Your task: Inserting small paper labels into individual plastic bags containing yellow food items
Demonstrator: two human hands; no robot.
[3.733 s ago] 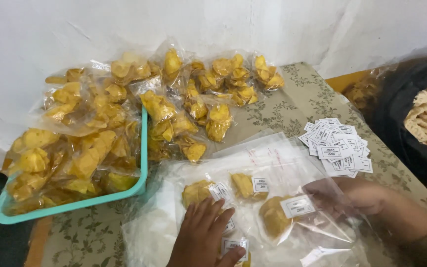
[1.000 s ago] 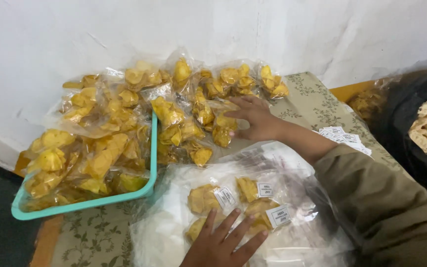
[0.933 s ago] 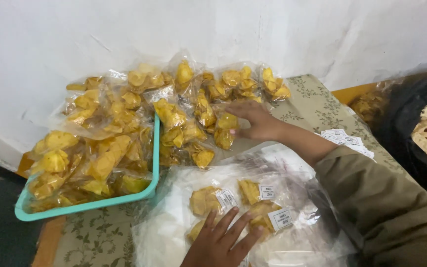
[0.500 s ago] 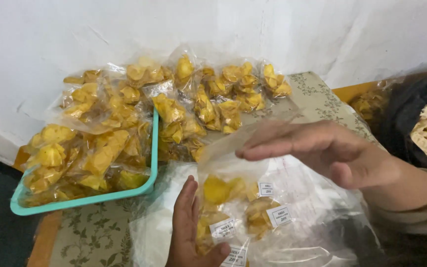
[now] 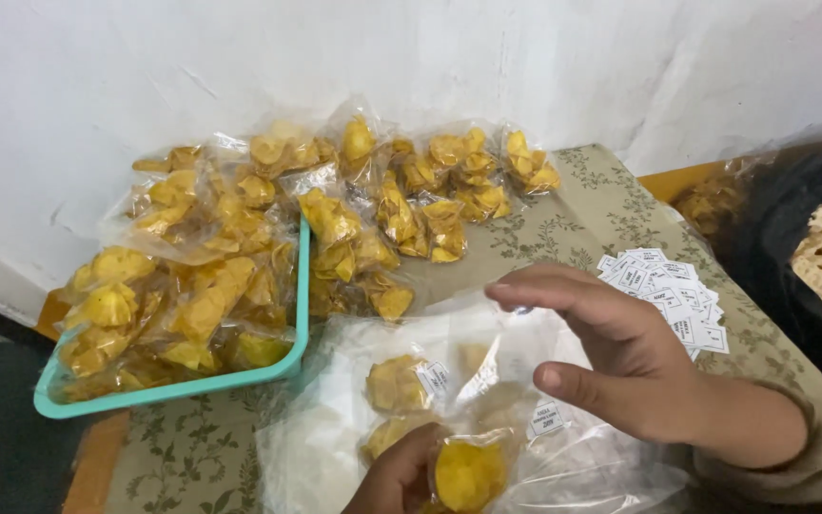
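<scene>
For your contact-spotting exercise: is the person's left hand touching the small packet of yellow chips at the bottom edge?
Touching. The head view shows the left hand with fingers against the packet of yellow chips.

Glossy clear plastic packets (image 5: 401,214) wrap rough yellow chips. The teal tray (image 5: 302,286) is smooth plastic. A matt patterned cloth (image 5: 582,214) covers the tabletop, bearing small white paper labels (image 5: 668,286). The wall (image 5: 411,57) is rough, chalky plaster.

Clear packets of yellow chips (image 5: 401,205) heaped by wall, white paper labels (image 5: 668,295) stacked right
</scene>
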